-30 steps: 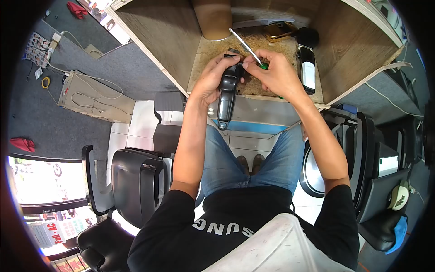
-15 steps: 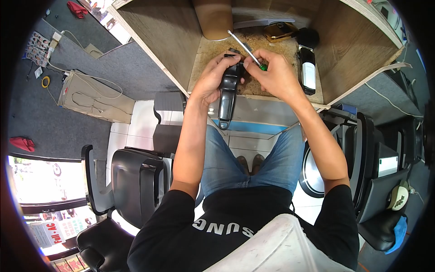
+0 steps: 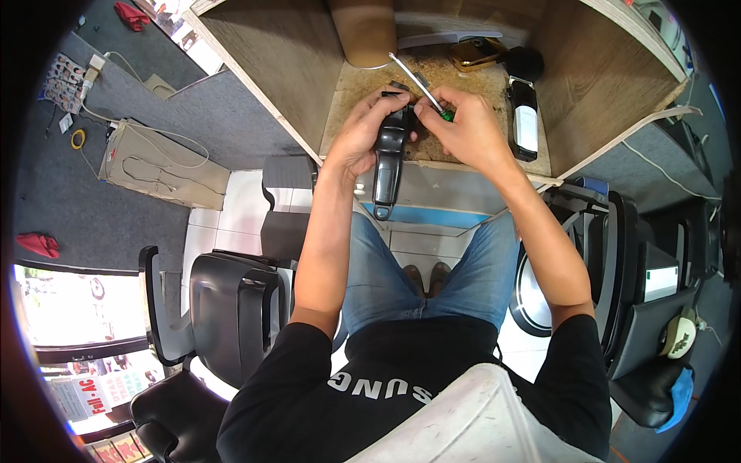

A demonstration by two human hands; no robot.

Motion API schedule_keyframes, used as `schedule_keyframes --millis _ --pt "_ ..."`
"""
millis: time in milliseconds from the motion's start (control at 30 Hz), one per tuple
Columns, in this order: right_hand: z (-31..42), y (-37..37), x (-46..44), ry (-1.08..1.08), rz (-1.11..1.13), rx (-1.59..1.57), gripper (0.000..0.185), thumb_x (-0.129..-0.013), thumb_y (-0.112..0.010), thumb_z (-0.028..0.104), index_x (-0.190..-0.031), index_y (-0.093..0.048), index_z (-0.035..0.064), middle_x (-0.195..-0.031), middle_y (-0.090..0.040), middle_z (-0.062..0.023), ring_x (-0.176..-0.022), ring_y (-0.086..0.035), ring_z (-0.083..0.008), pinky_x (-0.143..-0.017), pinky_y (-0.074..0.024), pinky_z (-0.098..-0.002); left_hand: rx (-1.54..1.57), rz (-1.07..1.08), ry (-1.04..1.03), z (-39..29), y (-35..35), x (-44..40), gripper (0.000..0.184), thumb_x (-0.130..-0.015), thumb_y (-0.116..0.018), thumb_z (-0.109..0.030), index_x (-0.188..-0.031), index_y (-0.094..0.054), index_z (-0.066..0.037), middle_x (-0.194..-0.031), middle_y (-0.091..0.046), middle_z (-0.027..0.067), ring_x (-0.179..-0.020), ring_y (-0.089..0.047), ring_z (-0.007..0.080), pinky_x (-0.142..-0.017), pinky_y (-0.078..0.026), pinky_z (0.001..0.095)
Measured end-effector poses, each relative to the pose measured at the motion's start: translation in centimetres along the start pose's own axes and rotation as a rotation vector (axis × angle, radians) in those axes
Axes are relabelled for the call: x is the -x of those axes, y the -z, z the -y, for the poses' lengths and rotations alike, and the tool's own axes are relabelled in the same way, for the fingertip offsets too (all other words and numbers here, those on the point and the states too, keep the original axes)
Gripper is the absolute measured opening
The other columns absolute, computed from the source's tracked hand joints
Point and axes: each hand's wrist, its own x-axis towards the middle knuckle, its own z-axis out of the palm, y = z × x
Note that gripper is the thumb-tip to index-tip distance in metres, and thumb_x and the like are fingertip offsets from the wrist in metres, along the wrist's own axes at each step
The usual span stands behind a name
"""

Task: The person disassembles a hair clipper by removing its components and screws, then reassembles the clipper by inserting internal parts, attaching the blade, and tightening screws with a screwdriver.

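Observation:
A glossy black hair clipper [image 3: 390, 154] is gripped in my left hand [image 3: 360, 133], its blade end up by my fingertips and its other end pointing toward my lap. Between the fingers of my right hand [image 3: 472, 128] is a screwdriver [image 3: 421, 87] with a green handle, mostly hidden in the palm, its metal shaft slanting up and left. My right thumb and forefinger touch the clipper's upper edge. What they do there is too small to make out. Small dark pieces [image 3: 420, 79] lie on the shelf just beyond my hands.
A second clipper [image 3: 524, 123], black and silver, lies at the shelf's right. Behind it are a black brush [image 3: 525, 63] and a gold-coloured object [image 3: 477, 54]. A brown cylinder [image 3: 364, 35] stands at the back left. Black chairs [image 3: 231, 316] and a cardboard box [image 3: 158, 164] flank me.
Almost nothing differs. My right hand and the screwdriver have shifted very slightly; both hands keep their hold.

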Motion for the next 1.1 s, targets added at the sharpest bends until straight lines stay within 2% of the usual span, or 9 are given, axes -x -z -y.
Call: schedule_keyframes --millis 67,167,367,567,667,767,867,967,1100 --pt "0.5 0.4 0.1 -0.039 0.031 0.032 0.022 -0.089 -0.074 0.025 -0.095 -0.076 0.0042 -0.063 -0.065 -0.0152 -0.054 -0.063 -0.0245 -0.055 -0.0479 -0.0396 -0.005 0.002 0.018 -0.2 -0.1 0.2 0.028 -0.1 -0.068 -0.026 -0.116 -0.062 -0.004 -0.094 -0.069 0.0077 -0.07 -0.07 0.017 -0.061 -0.056 0.0281" --pt "0.4 0.4 0.0 -0.015 0.058 0.069 0.018 -0.094 -0.073 0.02 -0.1 -0.072 0.0029 -0.071 -0.07 -0.0035 -0.047 -0.06 -0.0105 -0.047 -0.0459 -0.0288 0.001 0.006 0.006 0.0 0.1 0.0 0.028 -0.1 -0.068 -0.026 -0.116 -0.062 -0.004 -0.095 -0.07 0.0081 -0.07 -0.07 0.0173 -0.061 -0.057 0.028" --pt "-0.4 -0.3 -0.2 0.1 0.014 -0.037 0.018 -0.095 -0.072 0.021 -0.099 -0.071 0.0035 -0.069 -0.068 -0.0021 -0.046 -0.059 -0.01 -0.046 -0.0445 -0.0273 -0.013 0.008 -0.01 -0.1 -0.1 0.1 0.028 -0.101 -0.067 -0.025 -0.117 -0.062 -0.003 -0.095 -0.07 0.0089 -0.071 -0.07 0.0182 -0.062 -0.057 0.0286" --pt "-0.2 0.6 -0.3 -0.027 0.119 0.05 0.02 -0.098 -0.07 0.024 -0.1 -0.071 0.0046 -0.069 -0.068 -0.0031 -0.045 -0.058 -0.0089 -0.045 -0.0449 -0.0275 -0.021 0.003 0.004 0.0 0.1 0.1 0.027 -0.101 -0.067 -0.025 -0.116 -0.062 -0.003 -0.095 -0.07 0.0086 -0.072 -0.071 0.0179 -0.063 -0.057 0.0283" --pt "0.7 0.8 -0.1 -0.052 0.119 0.041 0.018 -0.096 -0.071 0.022 -0.1 -0.072 0.0036 -0.072 -0.071 -0.0066 -0.052 -0.064 -0.0136 -0.05 -0.0482 -0.0307 -0.035 -0.004 0.005 0.0 0.1 0.1 0.027 -0.101 -0.066 -0.025 -0.115 -0.062 -0.003 -0.095 -0.07 0.0085 -0.072 -0.071 0.0177 -0.063 -0.057 0.0278" --pt "-0.2 0.0 -0.1 0.211 -0.06 0.109 0.02 -0.091 -0.073 0.022 -0.097 -0.074 0.0031 -0.067 -0.07 -0.0142 -0.056 -0.067 -0.029 -0.058 -0.0522 -0.0406 -0.027 0.015 -0.002 0.0 0.1 0.0 0.027 -0.101 -0.066 -0.026 -0.116 -0.062 -0.003 -0.095 -0.07 0.0087 -0.073 -0.071 0.0174 -0.064 -0.057 0.028" --pt "0.5 0.0 0.1 0.346 -0.109 0.107 0.02 -0.09 -0.074 0.019 -0.098 -0.074 0.0014 -0.077 -0.073 -0.0172 -0.066 -0.071 -0.0347 -0.064 -0.0552 -0.0424 -0.029 -0.001 0.004 -0.3 -0.2 0.4 0.029 -0.101 -0.066 -0.026 -0.117 -0.062 -0.002 -0.096 -0.07 0.0088 -0.073 -0.071 0.0175 -0.065 -0.058 0.0286" --pt "0.4 0.1 0.2 0.258 -0.07 0.042 0.019 -0.09 -0.075 0.018 -0.098 -0.073 0.0 -0.086 -0.074 -0.0185 -0.07 -0.072 -0.0336 -0.065 -0.0545 -0.041 -0.018 -0.018 -0.008 0.0 0.0 0.2 0.03 -0.101 -0.066 -0.026 -0.117 -0.062 -0.002 -0.096 -0.07 0.0087 -0.074 -0.071 0.0177 -0.066 -0.059 0.0292" --pt "1.7 1.0 0.4 0.068 0.043 0.112 0.019 -0.09 -0.074 0.017 -0.097 -0.073 -0.0001 -0.083 -0.073 -0.0174 -0.069 -0.072 -0.034 -0.064 -0.0537 -0.0405 -0.005 -0.026 -0.011 -0.1 -0.2 0.3 0.03 -0.101 -0.067 -0.026 -0.117 -0.062 -0.001 -0.096 -0.07 0.0084 -0.074 -0.071 0.018 -0.066 -0.059 0.0292"
